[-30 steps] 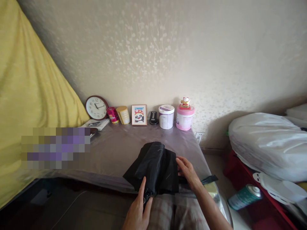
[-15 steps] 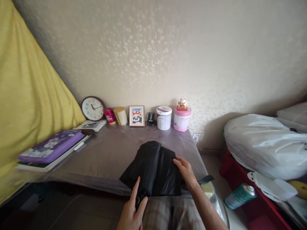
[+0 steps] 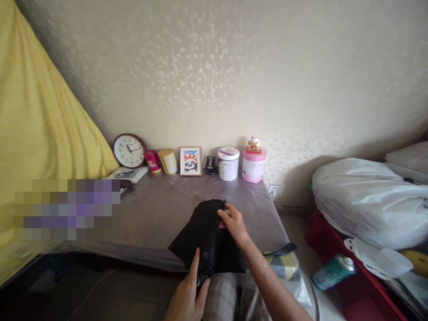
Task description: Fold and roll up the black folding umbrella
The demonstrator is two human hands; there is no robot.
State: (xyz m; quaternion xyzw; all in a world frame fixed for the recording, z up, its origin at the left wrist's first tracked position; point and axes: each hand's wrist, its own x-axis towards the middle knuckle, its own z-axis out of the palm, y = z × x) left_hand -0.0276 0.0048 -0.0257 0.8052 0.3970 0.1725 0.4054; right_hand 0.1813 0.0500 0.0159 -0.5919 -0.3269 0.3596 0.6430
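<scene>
A black folding umbrella, collapsed with its cloth loose, lies over the table's front edge. My left hand is wrapped round its dark handle at the near end, the index finger stretched along the cloth. Higher up on the right side, my right hand pinches an edge of the umbrella's fabric between thumb and fingers. Part of the cloth lies in shadow beneath my right wrist. A dark strip of fabric rests at the table's right corner, beside my right forearm.
Along the wall stand a clock, a pink can, a yellow canister, a panda picture and two tubs, one white, one pink. To the right are a spray can and a white bag.
My right hand has moved left and slightly away from me, drawing the right-hand cloth fold inward over the umbrella. My left hand has shifted slightly right with the handle.
</scene>
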